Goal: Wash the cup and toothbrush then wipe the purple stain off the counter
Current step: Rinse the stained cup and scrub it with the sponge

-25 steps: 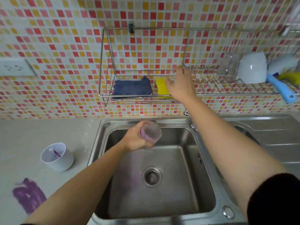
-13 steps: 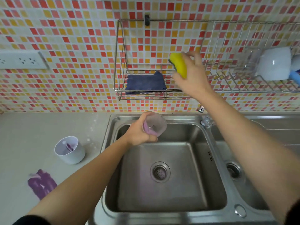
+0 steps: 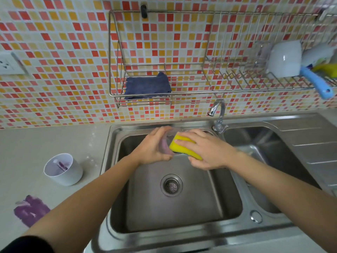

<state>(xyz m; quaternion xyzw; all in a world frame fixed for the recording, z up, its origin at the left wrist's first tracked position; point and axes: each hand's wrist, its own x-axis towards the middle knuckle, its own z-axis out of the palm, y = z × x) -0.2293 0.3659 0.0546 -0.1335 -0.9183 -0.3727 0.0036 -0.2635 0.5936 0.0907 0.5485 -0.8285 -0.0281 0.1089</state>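
Left of the sink (image 3: 182,232), on the tabletop (image 3: 45,141): purple stain (image 3: 31,210), nearest; beyond it the toothbrush (image 3: 62,164) in a white holder (image 3: 71,177). Over the sink's far end: the clear cup (image 3: 164,145), judged light, thin-walled, slippery when wet, best held round its wall. My left grip (image 3: 152,149) wraps it so; my right grip (image 3: 209,151) clamps the soft yellow sponge (image 3: 179,141) at its mouth.

The wall (image 3: 63,52) behind is a mosaic of small red, orange, yellow and cream tiles, with a white socket (image 3: 7,63) at its far left. A steel wire rack (image 3: 237,83) hangs on it, above a curved chrome tap (image 3: 218,110). Below sits a stainless double sink (image 3: 244,198) with a ribbed drainboard (image 3: 310,143) on the right, set into a pale grey tabletop (image 3: 54,139). The light is soft and even.
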